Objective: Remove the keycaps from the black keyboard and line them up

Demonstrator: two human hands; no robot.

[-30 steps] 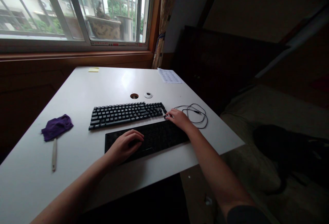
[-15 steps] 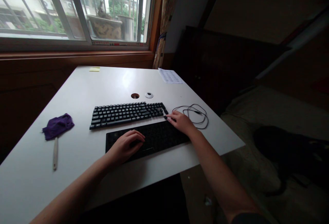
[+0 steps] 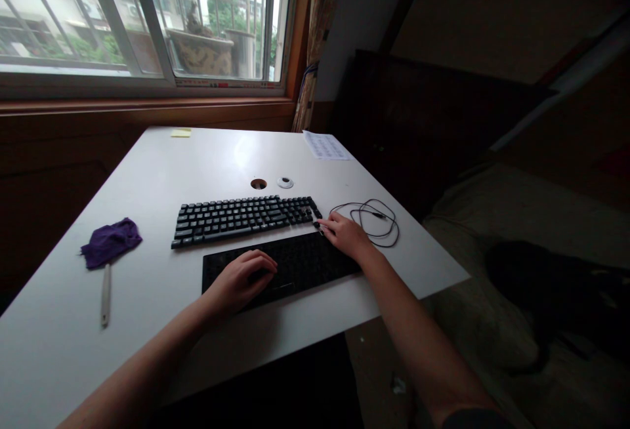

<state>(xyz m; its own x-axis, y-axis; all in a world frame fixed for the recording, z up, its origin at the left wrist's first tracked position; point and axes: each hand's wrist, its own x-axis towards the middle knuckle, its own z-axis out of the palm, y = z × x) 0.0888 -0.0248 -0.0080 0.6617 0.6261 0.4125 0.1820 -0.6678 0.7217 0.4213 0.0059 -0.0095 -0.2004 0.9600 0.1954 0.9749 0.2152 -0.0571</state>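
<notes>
A black keyboard base (image 3: pixel 295 255) lies near the front of the white desk, its keycaps apparently off. Behind it, black keycaps (image 3: pixel 236 216) stand in rows in keyboard layout, with gaps at the right end. My left hand (image 3: pixel 249 275) rests on the left half of the base, fingers curved together and thumb apart, holding nothing. Past the base's right back corner, my right hand (image 3: pixel 344 232) has thumb and index finger close together at a small dark keycap (image 3: pixel 316 224) by the right end of the rows. The exact contact is hard to see.
A thin black cable (image 3: pixel 381 216) is coiled right of my right hand. On the left lie a purple cloth (image 3: pixel 112 242) and a pale handle (image 3: pixel 105 294). Farther back are a cable hole (image 3: pixel 258 183), its white cover (image 3: pixel 285 182), printed paper (image 3: pixel 327 145) and a yellow note (image 3: pixel 181 132).
My right hand has shifted slightly, its thumb a little lower and nearer the fingertips' keycap. My left hand stays in place on the keyboard base.
</notes>
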